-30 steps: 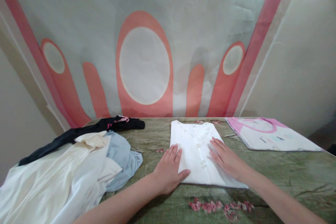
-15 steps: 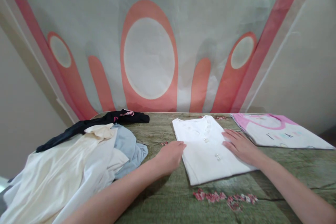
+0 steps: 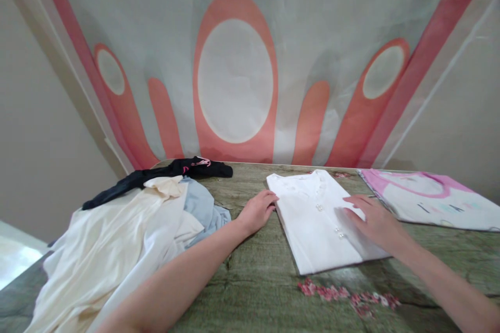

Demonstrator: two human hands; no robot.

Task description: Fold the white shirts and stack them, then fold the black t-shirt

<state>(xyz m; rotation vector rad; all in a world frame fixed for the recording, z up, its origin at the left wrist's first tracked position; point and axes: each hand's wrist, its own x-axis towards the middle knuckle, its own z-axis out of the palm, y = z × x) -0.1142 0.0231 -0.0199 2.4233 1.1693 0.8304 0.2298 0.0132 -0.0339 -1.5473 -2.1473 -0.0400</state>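
Note:
A folded white shirt with pearl buttons (image 3: 312, 223) lies on the green patterned table (image 3: 253, 281), turned at a slant. My left hand (image 3: 258, 212) rests at the shirt's left edge, fingers loosely curled and touching the fabric. My right hand (image 3: 375, 222) lies flat on the shirt's right side, fingers stretched out. Neither hand grips anything.
A heap of unfolded clothes lies at the left: cream garment (image 3: 113, 250), pale blue one (image 3: 203, 208), black one with pink print (image 3: 172, 171). A folded pink and white shirt (image 3: 425, 203) lies at the right. A banner with red shapes (image 3: 234, 78) hangs behind the table.
The folded white shirt has been slid and turned toward the right. My left hand came off its top to its left edge. The view has swung to the left.

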